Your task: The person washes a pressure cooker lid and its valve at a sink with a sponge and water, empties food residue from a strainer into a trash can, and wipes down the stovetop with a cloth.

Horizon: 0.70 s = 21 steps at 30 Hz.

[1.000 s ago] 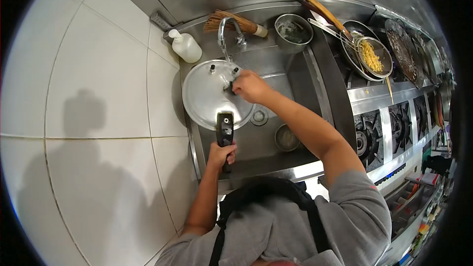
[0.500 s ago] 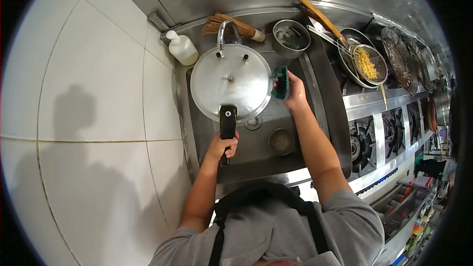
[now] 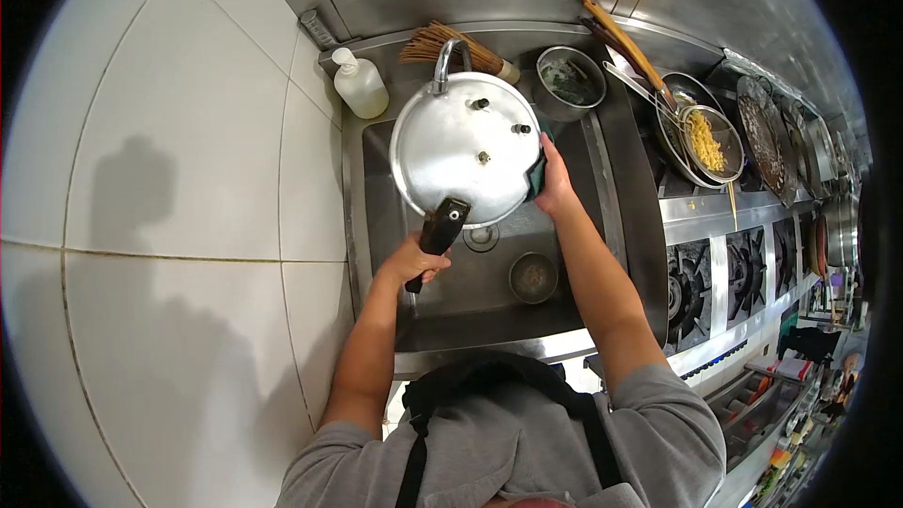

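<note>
A round silver pressure cooker lid (image 3: 451, 146) with a black handle (image 3: 440, 237) is held over the sink (image 3: 442, 320), beneath the faucet (image 3: 442, 71). My left hand (image 3: 410, 261) is wrapped round the handle. At the lid's right rim, my right hand (image 3: 555, 177) presses a dark green scouring pad (image 3: 536, 177) against the edge. Most of the pad is hidden behind the fingers and the rim. Whether anything lies under the lid cannot be seen.
A soap pump bottle (image 3: 361, 85), a straw brush (image 3: 461, 49) and a metal pot (image 3: 570, 80) line the sink's back. A small round bowl (image 3: 533, 277) rests in the basin. Right of it, a strainer with yellow food (image 3: 705, 141) sits on a pan beside stove burners (image 3: 689, 292).
The lid has turned, its handle end swinging left and its fittings shifting right. My right hand has moved slightly down, with the pad now flatter against the rim.
</note>
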Tool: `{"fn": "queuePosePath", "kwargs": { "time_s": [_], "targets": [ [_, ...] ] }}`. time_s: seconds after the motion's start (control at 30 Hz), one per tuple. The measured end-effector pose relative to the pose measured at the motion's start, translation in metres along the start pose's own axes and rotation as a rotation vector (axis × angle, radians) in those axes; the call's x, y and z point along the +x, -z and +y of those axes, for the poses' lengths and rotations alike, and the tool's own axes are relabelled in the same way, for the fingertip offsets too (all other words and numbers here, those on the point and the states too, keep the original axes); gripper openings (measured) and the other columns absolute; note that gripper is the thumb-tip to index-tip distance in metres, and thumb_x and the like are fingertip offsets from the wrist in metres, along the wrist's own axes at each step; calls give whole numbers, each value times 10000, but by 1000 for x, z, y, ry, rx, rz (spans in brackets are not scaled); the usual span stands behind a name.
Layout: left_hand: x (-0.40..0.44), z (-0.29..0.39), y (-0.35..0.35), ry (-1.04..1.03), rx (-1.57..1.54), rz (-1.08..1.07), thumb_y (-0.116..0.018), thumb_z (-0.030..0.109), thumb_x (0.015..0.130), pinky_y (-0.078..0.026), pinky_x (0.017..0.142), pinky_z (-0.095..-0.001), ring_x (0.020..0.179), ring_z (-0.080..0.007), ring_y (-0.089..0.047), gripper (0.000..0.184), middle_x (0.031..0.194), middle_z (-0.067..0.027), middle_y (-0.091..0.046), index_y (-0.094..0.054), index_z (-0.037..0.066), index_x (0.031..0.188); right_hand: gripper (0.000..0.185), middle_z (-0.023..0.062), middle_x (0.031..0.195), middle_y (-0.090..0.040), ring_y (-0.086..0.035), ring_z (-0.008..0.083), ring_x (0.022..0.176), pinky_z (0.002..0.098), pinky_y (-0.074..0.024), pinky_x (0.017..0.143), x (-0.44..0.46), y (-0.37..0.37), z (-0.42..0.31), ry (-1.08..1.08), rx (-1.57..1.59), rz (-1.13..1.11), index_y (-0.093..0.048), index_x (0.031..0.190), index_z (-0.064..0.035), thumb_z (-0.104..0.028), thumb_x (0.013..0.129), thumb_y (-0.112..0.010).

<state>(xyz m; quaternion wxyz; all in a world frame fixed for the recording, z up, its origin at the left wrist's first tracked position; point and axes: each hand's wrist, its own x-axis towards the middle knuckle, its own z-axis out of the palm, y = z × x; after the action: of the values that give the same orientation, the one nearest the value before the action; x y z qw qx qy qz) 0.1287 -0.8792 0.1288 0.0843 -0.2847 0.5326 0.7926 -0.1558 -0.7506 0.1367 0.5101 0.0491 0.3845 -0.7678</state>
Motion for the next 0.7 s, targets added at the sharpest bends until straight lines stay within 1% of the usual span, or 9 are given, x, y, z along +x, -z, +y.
{"fn": "queuePosePath", "kwargs": {
  "time_s": [0.27,0.33,0.4,0.47,0.53,0.6,0.63,0.67,0.7],
  "targets": [
    [-8,7,11,-43,224,139,-732,3,748,-378,421,-299,409,-119,-477,181,587,-46,-544,-568,2,826,535,100,1302,-583,-572,258,1143,441,-429,999,46,17,13,-56,-165,134,-533,1299,-39,-472,997,-444],
    [-18,11,9,-24,477,239,-750,74,744,-435,481,-347,471,-165,-530,208,625,-93,-569,-560,-4,779,485,134,1223,-608,-601,255,1063,404,-464,930,45,14,12,-54,-198,222,-522,1289,-11,-403,1010,-460],
    [-28,3,2,-111,620,398,-722,83,740,-463,529,-374,538,-222,-581,187,665,-136,-596,-580,-20,805,526,147,1194,-619,-638,273,993,430,-510,872,47,16,7,-46,-234,171,-505,1296,1,-436,1021,-405],
    [-33,-10,2,-203,762,557,-693,92,737,-491,578,-401,605,-279,-633,184,705,-179,-623,-600,-36,832,567,138,1250,-598,-632,287,1038,440,-489,945,24,-3,-14,-101,-155,-32,-533,1269,-6,-473,1029,-321],
    [-30,-33,12,-189,999,789,-660,118,749,-508,693,-466,780,-395,-658,263,783,-253,-646,-617,-34,960,630,141,1215,-615,-650,296,997,456,-514,913,24,-13,-26,-98,-207,-81,-531,1260,-5,-546,1002,-335],
    [-40,-19,2,-108,1080,812,-656,129,755,-510,715,-479,834,-409,-647,308,860,-257,-655,-608,-17,1022,717,147,1175,-630,-650,312,994,458,-552,824,27,-27,-36,-150,-280,-73,-498,1283,29,-601,977,-344],
    [-44,-13,-3,-26,1162,838,-652,141,762,-512,738,-491,888,-424,-637,356,937,-261,-664,-600,-1,1085,674,175,1168,-626,-646,303,1003,418,-555,806,31,-32,-39,-195,-267,-79,-499,1258,79,-522,954,-508],
    [-45,-16,-6,-24,1162,840,-652,141,762,-512,738,-491,888,-424,-637,356,937,-261,-664,-600,-1,1085,674,175,1168,-626,-646,303,1003,418,-555,806,32,-32,-36,-198,-267,-81,-499,1258,79,-522,954,-508],
    [-44,-20,-10,-90,1170,912,-668,140,753,-512,756,-493,900,-420,-636,385,963,-248,-663,-584,7,1105,573,172,1106,-642,-655,278,964,391,-557,789,33,-31,-31,-104,-608,5,-534,1201,71,-427,924,-591]
  ]
}}
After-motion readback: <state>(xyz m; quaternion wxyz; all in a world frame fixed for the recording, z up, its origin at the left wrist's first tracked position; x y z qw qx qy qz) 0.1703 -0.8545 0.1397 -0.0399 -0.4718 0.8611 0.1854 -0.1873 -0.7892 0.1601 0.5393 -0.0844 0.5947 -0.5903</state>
